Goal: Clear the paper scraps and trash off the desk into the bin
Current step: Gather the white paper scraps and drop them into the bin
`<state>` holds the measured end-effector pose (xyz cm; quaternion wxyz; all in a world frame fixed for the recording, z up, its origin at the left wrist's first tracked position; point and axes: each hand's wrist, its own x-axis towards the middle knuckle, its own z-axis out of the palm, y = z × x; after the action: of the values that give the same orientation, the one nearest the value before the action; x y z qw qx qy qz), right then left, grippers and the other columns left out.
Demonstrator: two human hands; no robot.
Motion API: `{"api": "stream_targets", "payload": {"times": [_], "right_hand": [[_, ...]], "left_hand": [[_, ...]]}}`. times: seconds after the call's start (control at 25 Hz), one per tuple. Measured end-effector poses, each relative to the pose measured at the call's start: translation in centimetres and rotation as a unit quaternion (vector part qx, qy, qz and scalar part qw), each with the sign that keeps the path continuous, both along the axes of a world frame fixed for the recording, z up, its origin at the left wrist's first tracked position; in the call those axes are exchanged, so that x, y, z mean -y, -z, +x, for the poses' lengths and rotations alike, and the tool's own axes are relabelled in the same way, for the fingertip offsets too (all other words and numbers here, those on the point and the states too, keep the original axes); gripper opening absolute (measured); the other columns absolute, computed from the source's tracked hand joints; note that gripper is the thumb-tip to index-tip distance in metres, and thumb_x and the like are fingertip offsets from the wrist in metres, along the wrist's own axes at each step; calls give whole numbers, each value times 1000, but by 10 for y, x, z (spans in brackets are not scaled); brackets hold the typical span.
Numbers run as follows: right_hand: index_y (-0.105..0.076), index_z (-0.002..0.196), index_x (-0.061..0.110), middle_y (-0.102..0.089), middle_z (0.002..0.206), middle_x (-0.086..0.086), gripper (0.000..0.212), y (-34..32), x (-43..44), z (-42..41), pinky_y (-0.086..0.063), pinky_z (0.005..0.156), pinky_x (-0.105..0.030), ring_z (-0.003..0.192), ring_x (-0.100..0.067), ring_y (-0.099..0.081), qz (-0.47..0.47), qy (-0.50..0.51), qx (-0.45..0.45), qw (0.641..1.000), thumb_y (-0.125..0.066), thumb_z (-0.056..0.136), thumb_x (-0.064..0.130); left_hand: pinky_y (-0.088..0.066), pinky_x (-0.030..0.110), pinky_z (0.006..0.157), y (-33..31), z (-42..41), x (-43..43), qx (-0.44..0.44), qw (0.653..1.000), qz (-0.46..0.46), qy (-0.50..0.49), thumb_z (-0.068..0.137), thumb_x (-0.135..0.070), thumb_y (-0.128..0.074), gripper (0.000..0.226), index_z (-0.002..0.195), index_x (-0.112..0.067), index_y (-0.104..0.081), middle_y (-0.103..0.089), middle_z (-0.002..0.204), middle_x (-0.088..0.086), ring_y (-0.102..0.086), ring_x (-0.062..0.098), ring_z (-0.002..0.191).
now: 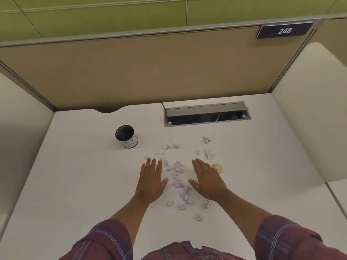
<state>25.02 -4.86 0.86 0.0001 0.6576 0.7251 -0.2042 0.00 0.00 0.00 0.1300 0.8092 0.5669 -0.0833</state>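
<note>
Several crumpled white paper scraps [178, 167] lie scattered over the middle of the white desk [78, 184]. A yellowish crumpled ball [217, 168] sits just right of my right hand. My left hand [151, 182] is flat and open, palm down, left of the scraps. On their right side my right hand [207, 180] is open too, fingers pointing away from me. Neither hand holds anything. A small round bin [126, 136] with a black inside and white wall stands upright at the back left of the scraps.
A grey cable hatch [206, 114] is open in the desk at the back right. Beige partition walls [150, 72] close the desk at the back and sides. A dark plate reading 248 [284, 30] hangs at top right.
</note>
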Motion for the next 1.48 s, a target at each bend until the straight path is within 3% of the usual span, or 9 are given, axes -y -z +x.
{"api": "stream_targets", "payload": {"times": [0.2, 0.48, 0.64, 0.76, 0.88, 1.0, 1.08, 1.24, 1.48], "right_hand": [[-16, 158, 15, -22, 167, -10, 78, 11, -47, 5, -36, 116, -50, 150, -31, -27, -16, 29, 19, 999, -44, 97, 56], [-14, 155, 19, -26, 159, -13, 97, 32, -139, 54, -49, 99, -54, 138, -41, -38, -100, 171, 61, 978, -57, 85, 70], [-4, 156, 24, -19, 158, -15, 117, 46, -168, 70, -47, 101, -56, 135, -47, -39, -196, 199, 63, 958, -65, 71, 79], [-16, 151, 22, -20, 153, -15, 111, 52, -171, 61, -50, 96, -53, 129, -45, -44, -201, 185, 64, 960, -74, 70, 71], [-32, 140, 22, -28, 142, -17, 81, 55, -163, 41, -54, 87, -49, 116, -42, -52, -180, 166, 50, 968, -80, 79, 44], [-41, 135, 17, -34, 133, -18, 51, 55, -155, 22, -55, 81, -47, 107, -39, -54, -150, 132, 41, 979, -65, 90, 12], [-47, 131, 13, -38, 128, -17, 43, 55, -153, 12, -56, 80, -45, 102, -37, -57, -130, 116, 28, 984, -53, 91, -1], [-60, 117, 6, -49, 117, -17, 31, 57, -150, 1, -51, 73, -37, 92, -35, -61, -86, 93, 11, 992, -50, 89, -6], [-72, 106, 4, -62, 113, -16, 29, 64, -151, 0, -51, 84, -31, 100, -33, -65, -81, 177, -58, 979, -51, 89, -6]], "left_hand": [[-24, 47, 128, 5, 2, -46, 55, 993, -35, -103, 97, -56, -49, 81, 160, -14, -19, -21, 169, 17, -18, 37, 157], [-18, 59, 126, 22, 17, -117, 7, 966, -222, -131, 55, -95, -61, 146, 161, -25, 9, 19, 171, 12, 11, 44, 158], [-28, 60, 122, 34, 37, -121, 7, 965, -234, -118, 46, -92, -71, 153, 160, -29, 11, 15, 171, 9, 8, 45, 157], [-44, 54, 111, 39, 53, -115, -1, 980, -175, -97, 58, -77, -78, 137, 160, -27, -2, -7, 169, 11, -15, 43, 153], [-52, 48, 101, 40, 66, -110, -4, 989, -129, -75, 68, -63, -82, 117, 157, -22, -17, -27, 158, 16, -35, 39, 139], [-55, 43, 97, 40, 76, -110, 4, 991, -115, -70, 75, -54, -82, 94, 149, -20, -35, -39, 146, 15, -43, 35, 130], [-58, 43, 94, 40, 80, -109, 28, 989, -122, -79, 80, -45, -81, 74, 139, -16, -48, -44, 138, 13, -46, 34, 125], [-58, 43, 94, 45, 80, -108, 95, 985, -114, -91, 94, -15, -67, 24, 117, -6, -65, -56, 126, 15, -59, 33, 115], [-54, 33, 77, 43, 79, -113, 193, 955, -149, -169, 90, 0, -61, 12, 85, 3, -71, -68, 95, 17, -66, 33, 88]]}}
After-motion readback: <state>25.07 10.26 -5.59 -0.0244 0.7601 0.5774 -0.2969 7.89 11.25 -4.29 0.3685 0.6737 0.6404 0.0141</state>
